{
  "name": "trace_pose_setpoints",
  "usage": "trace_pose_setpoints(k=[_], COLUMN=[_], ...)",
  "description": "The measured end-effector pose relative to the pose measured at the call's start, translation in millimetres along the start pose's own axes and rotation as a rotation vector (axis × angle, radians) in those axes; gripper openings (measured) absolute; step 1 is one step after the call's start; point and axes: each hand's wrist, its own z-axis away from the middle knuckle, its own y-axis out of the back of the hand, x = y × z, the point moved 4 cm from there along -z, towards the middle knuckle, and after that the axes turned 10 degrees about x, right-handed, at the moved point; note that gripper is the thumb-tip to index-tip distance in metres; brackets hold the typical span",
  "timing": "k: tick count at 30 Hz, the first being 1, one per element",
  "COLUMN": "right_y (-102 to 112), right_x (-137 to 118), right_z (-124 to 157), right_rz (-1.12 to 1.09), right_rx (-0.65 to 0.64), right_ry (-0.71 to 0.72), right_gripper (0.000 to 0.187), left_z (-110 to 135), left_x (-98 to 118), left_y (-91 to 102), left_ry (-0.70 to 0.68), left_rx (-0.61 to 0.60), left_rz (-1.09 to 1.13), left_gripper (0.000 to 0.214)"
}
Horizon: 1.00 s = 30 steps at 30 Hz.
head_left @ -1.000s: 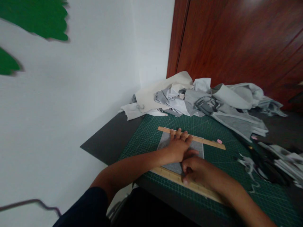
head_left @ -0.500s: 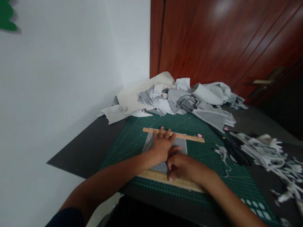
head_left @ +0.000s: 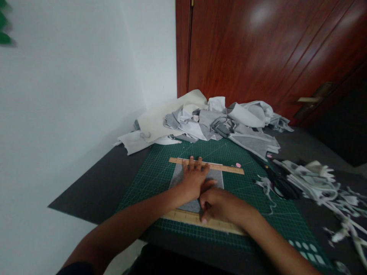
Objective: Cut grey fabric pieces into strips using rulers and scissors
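My left hand (head_left: 195, 178) lies flat with fingers spread over grey fabric (head_left: 177, 175). Its fingertips reach across a narrow wooden ruler (head_left: 229, 168) along the fabric's far edge. Close against it, my right hand (head_left: 219, 201) is curled, its thumb tip touching a wider wooden ruler (head_left: 183, 217) at the near edge. What those curled fingers hold, if anything, is hidden. Part of the fabric is covered by both hands. Beneath everything is a green cutting mat (head_left: 146, 179) with a printed grid.
Black-handled scissors (head_left: 285, 187) rest at the mat's right side beside a tangled fabric scrap (head_left: 266, 185). A small pink piece (head_left: 238, 165) lies by the far ruler. Grey and white cloth (head_left: 195, 118) is heaped at the back. More fabric strips (head_left: 312, 179) cover the right side.
The view has shifted slightly, so the table scene appears a little further left. Both hands keep nearly the same pose over the fabric and rulers.
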Motion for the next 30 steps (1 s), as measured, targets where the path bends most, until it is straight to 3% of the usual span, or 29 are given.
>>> trace_pose_setpoints(k=[13,30], right_y=[2.8,1.7], right_x=[-6.5,-3.0], right_z=[0.8,-0.6], right_rz=[0.013,0.031], right_rx=[0.004,0.009], right_ry=[-0.018,0.012], right_gripper=[0.022,0.023], left_z=[0.9,-1.4], left_x=[3.2,1.5], left_y=[9.2,7.5], left_ry=[0.007,0.010], left_rx=[-0.018,-0.022], left_rz=[-0.029,-0.041], left_gripper=[0.077,0.078])
